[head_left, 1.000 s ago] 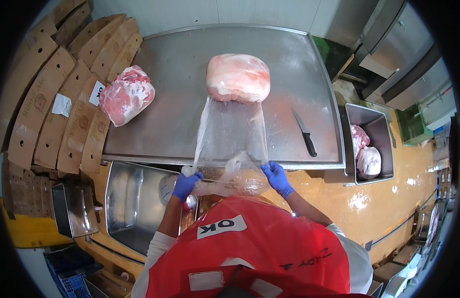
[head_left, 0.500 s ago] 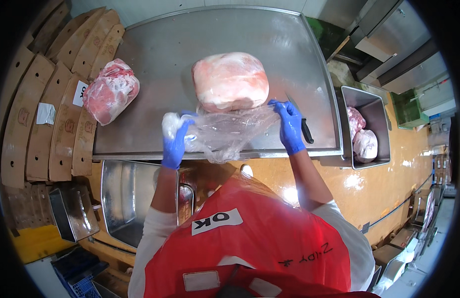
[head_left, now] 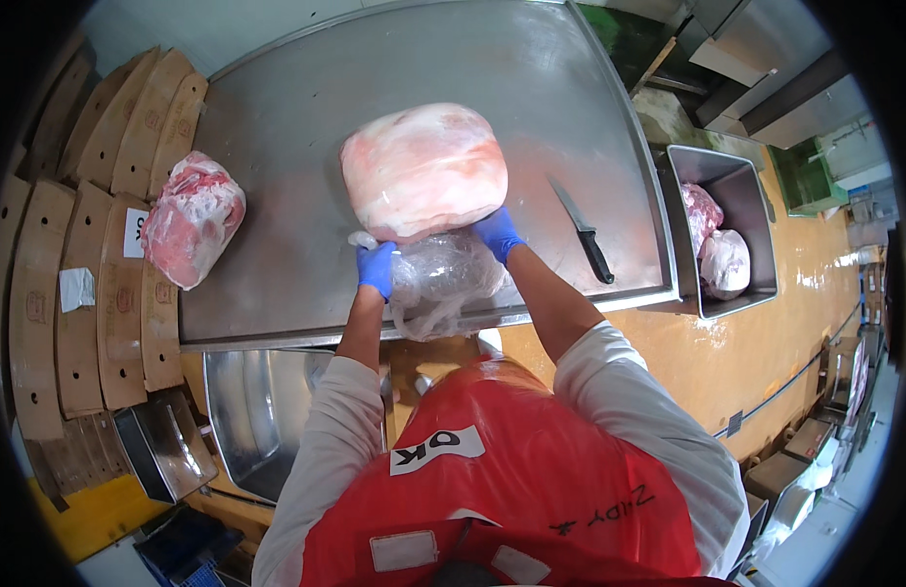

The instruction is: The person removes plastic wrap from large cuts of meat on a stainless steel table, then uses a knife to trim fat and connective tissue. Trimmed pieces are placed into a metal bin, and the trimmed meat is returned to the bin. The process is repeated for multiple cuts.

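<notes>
A large pale pink block of meat [head_left: 423,166] lies on the steel table [head_left: 306,88]. At its near edge, crumpled clear plastic film [head_left: 443,293] bunches between my hands and droops over the table's front edge. My left hand [head_left: 375,266], in a blue glove, is closed on the film just below the block's near left corner. My right hand [head_left: 495,231], also gloved, touches the near right corner; its fingertips are hidden under meat and film. A black-handled knife [head_left: 597,254] lies to the right. Another piece of meat [head_left: 194,220] sits at the table's left end.
Folded cardboard boxes [head_left: 76,323] are stacked along the left. A steel bin [head_left: 766,264] holding meat pieces [head_left: 727,264] stands on the floor [head_left: 766,362] to the right. Below the table's front edge is a steel tub [head_left: 247,411].
Both hands moved forward from beyond the table's front edge to the meat's near side. The stretched film has gathered beneath it. The view has shifted, with the block appearing larger and further left.
</notes>
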`<state>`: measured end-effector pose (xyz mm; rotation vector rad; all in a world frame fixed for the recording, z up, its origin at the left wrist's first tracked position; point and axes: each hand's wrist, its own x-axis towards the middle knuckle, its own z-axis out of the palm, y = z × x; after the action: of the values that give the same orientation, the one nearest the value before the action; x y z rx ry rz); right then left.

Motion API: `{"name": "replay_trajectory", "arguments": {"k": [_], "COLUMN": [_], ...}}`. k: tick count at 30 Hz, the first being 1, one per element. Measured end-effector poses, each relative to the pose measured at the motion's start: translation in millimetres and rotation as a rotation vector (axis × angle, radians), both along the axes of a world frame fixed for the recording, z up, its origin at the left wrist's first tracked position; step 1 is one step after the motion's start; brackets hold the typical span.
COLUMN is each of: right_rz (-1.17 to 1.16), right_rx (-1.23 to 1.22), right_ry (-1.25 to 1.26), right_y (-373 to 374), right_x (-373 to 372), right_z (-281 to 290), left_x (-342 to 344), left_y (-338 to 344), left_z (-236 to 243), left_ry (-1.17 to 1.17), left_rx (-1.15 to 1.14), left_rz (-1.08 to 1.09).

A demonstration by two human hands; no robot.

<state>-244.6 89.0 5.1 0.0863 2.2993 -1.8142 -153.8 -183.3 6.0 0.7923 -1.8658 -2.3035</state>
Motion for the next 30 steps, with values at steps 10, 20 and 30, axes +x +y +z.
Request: {"name": "replay_trajectory", "arguments": {"k": [10,20,30], "right_rz": [0.156,0.211,0.460], "right_rx": [0.379,-0.090,0.630], "right_ry": [-0.060,-0.245,0.358], "right_y": [-0.5,2.5,13.4], "right_x": [28.6,114.2,85.1], "right_z": [0.9,-16.5,45.1], "left_x": [68.1,170.3,33.2], "left_y": [28.3,-10.4,-25.4], "left_z": [26.3,69.6,119.6], "left_ry": [-0.334,-0.340,0.298], "left_rx": [0.190,0.260,0.228], "left_rz": [-0.279,0.027,-0.419]}}
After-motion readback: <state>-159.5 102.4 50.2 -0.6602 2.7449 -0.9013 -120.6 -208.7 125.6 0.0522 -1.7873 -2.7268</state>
